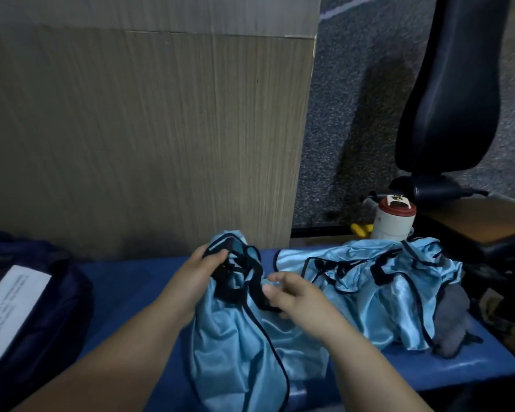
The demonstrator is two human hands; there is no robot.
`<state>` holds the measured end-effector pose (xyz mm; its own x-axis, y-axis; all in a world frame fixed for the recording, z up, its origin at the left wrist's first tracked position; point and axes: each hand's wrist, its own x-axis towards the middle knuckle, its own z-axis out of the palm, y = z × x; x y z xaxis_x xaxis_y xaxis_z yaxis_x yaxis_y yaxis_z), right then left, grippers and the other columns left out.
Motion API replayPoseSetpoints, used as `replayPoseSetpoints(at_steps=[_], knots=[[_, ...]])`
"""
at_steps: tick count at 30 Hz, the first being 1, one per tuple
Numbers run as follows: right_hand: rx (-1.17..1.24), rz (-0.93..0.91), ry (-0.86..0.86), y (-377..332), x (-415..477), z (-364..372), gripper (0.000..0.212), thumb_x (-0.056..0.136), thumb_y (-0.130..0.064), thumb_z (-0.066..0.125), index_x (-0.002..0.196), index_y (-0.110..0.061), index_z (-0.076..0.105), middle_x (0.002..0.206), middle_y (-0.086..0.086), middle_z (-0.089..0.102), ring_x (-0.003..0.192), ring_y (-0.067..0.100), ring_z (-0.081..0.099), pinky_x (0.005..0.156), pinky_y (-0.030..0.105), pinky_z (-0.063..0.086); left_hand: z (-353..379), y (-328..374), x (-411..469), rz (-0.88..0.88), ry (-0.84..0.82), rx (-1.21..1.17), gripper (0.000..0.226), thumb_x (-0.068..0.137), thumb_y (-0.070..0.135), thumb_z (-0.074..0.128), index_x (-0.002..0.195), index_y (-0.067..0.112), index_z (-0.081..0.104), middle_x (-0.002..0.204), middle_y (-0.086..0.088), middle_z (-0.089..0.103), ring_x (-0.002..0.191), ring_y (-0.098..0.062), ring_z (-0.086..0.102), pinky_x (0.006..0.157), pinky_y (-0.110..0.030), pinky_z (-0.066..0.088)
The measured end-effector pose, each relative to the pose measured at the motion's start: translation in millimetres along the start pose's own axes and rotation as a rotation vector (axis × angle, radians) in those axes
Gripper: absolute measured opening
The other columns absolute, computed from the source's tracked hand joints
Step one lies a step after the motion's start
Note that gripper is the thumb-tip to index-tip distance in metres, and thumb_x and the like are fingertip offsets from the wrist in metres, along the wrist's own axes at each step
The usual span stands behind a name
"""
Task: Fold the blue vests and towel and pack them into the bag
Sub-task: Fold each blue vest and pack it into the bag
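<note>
A light blue vest (238, 343) with black trim hangs crumpled over the front of the blue bench (125, 281). My left hand (199, 269) grips its upper black-edged part, lifting it. My right hand (289, 295) hovers beside the vest's trim with fingers loosely spread, thumb touching the fabric. A pile of more blue vests (375, 281) lies to the right on the bench. A grey towel (455, 322) sits bunched at the pile's right end. The dark navy bag (42, 307) lies at the left, with a white label on it.
A white bottle (394, 218) with a red-rimmed cap stands behind the vest pile, a yellow object beside it. A wooden panel (146, 129) rises behind the bench. A black office chair (452, 84) stands at the right, over grey carpet.
</note>
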<state>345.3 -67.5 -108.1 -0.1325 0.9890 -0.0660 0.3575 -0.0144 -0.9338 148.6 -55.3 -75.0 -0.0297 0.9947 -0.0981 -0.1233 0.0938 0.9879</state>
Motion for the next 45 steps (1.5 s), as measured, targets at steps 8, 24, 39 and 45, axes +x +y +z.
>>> replayPoseSetpoints(at_steps=[8, 24, 39, 45], knots=[[0.595, 0.123, 0.003, -8.8, 4.1, 13.8, 0.042, 0.087, -0.039, 0.070, 0.117, -0.009, 0.067, 0.107, 0.009, 0.074, 0.101, 0.026, 0.071, 0.095, 0.042, 0.053, 17.2, -11.5, -23.8, -0.180, -0.522, 0.179, 0.045, 0.090, 0.067, 0.029, 0.125, 0.053, 0.053, 0.126, 0.029, 0.054, 0.116, -0.003, 0.058, 0.099, -0.024, 0.047], [0.844, 0.170, 0.183, -11.1, 5.3, -10.9, 0.041, 0.097, -0.031, 0.055, 0.123, 0.000, 0.062, 0.114, 0.023, 0.069, 0.105, 0.037, 0.068, 0.092, 0.049, 0.053, 15.7, -41.6, -19.8, -0.084, -0.233, 0.346, 0.016, 0.093, 0.030, 0.065, 0.097, 0.015, 0.069, 0.087, 0.002, 0.074, 0.078, -0.011, 0.069, 0.072, -0.022, 0.053], [0.788, 0.168, 0.133, -0.7, 11.3, -27.0, 0.020, 0.097, -0.024, 0.059, 0.084, -0.012, 0.050, 0.072, 0.009, 0.064, 0.064, 0.021, 0.063, 0.059, 0.036, 0.051, -11.1, -26.3, 1.5, 0.005, 0.119, 0.404, 0.016, 0.099, 0.030, 0.053, 0.106, 0.021, 0.063, 0.110, -0.003, 0.069, 0.097, -0.015, 0.064, 0.090, -0.033, 0.049], [0.680, 0.142, 0.273, -3.5, 10.0, -27.3, 0.024, 0.096, -0.018, 0.060, 0.075, -0.012, 0.049, 0.063, 0.005, 0.063, 0.056, 0.019, 0.062, 0.057, 0.030, 0.048, -6.4, -40.5, -3.2, 0.100, 0.112, 0.596, 0.042, 0.087, 0.026, 0.069, 0.124, 0.029, 0.049, 0.122, 0.006, 0.054, 0.110, -0.011, 0.053, 0.084, -0.022, 0.041]])
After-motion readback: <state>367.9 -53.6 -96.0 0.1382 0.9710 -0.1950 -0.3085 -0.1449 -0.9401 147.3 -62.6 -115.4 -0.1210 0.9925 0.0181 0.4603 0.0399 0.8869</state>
